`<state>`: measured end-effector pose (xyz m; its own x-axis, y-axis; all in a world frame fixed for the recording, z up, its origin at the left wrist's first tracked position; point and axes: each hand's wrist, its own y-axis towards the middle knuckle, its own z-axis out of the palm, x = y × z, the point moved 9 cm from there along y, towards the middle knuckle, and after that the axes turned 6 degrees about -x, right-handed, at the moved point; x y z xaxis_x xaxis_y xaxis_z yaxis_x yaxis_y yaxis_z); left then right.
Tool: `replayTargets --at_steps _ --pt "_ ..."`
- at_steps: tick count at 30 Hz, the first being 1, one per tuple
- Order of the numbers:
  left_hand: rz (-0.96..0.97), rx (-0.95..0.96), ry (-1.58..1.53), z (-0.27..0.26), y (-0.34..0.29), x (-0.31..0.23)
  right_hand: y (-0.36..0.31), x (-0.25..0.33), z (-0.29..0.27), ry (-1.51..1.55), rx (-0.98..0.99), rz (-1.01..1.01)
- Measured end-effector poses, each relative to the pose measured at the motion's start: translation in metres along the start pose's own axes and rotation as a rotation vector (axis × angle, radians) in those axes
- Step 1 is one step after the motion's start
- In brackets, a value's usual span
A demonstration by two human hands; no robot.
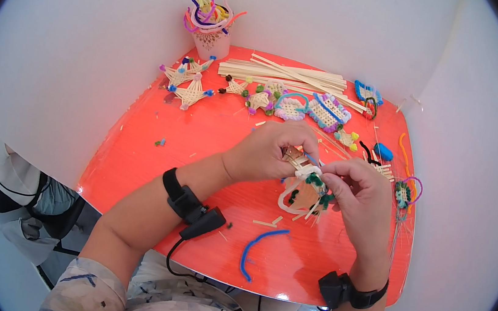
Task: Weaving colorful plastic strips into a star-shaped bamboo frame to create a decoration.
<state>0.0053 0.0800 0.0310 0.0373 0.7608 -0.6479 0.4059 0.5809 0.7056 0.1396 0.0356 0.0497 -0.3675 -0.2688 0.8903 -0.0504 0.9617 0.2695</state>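
Head view: red tabletop [139, 149] against white walls, pink cup [211, 45] of fuzzy stems at far left, pale flat strips [283, 74] along the back, woven stars [190, 93] in front of the cup. Woven piece [309, 174] with white and green fuzzy trim is between the hands, above the table's middle. Left hand [274, 148]: fingers curled in, pinching its far-left end. Right hand [361, 187]: thumb and forefinger closed on its right side. Blue fuzzy stem [246, 255] lies near the front edge.

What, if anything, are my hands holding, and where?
A fuzzy-trimmed craft: left hand at its upper-left end, right hand at its right edge.
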Motion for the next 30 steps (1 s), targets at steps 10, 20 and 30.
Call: replayTargets --at_steps 10,20,30 --pt "-0.319 0.226 -0.099 0.014 -0.009 0.015 0.008 -0.027 0.015 0.068 0.226 0.115" --pt "-0.235 0.191 -0.17 0.018 -0.009 0.011 0.009 -0.029 0.019 0.235 0.255 0.139" --pt "-0.059 0.239 -0.244 0.019 -0.01 0.007 0.009 -0.029 0.027 0.207 0.309 0.016"
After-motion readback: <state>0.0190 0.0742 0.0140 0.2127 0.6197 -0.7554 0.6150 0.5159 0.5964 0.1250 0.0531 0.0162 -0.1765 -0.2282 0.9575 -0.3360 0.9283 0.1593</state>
